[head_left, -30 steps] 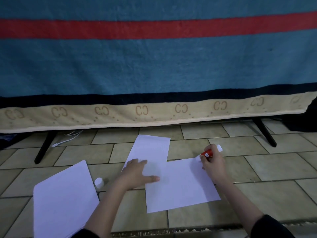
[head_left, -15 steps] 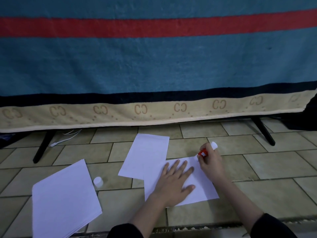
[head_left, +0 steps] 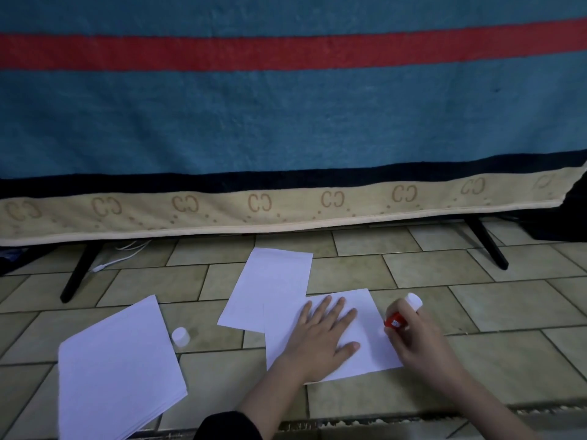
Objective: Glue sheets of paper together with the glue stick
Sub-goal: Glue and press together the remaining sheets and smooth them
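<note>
Two hands are seen at the bottom, each with a dark sleeve that is cut off by the edge. The left hand [head_left: 322, 336] is laid flat on the near sheet [head_left: 368, 354], with its fingers straight and spread, so nothing is gripped by it. The right hand [head_left: 419, 342] is curled around one glue stick [head_left: 401, 316], which is red with a white end. The stick is held tilted at the right edge of the near sheet. Its tip is hard to make out, so it cannot be told if the paper is touched by it.

Two single sheets are counted on the tiled floor [head_left: 492, 350]. The far sheet [head_left: 270, 284] is partly covered by the near sheet at one corner. One stack of paper [head_left: 117, 369] is seen to the left, and its near corner is cut off by the bottom edge. How many sheets are in the stack cannot be counted. One small white cap [head_left: 181, 336] is stood on the floor, between the stack and the two sheets.

Farther back, two black legs [head_left: 77, 271] are seen, one on each side. A white cable [head_left: 122, 254] is seen by the left leg, and most of it is hidden. One big blue blanket [head_left: 286, 122] with a red stripe is hung across the back, and what is under it is hidden.
</note>
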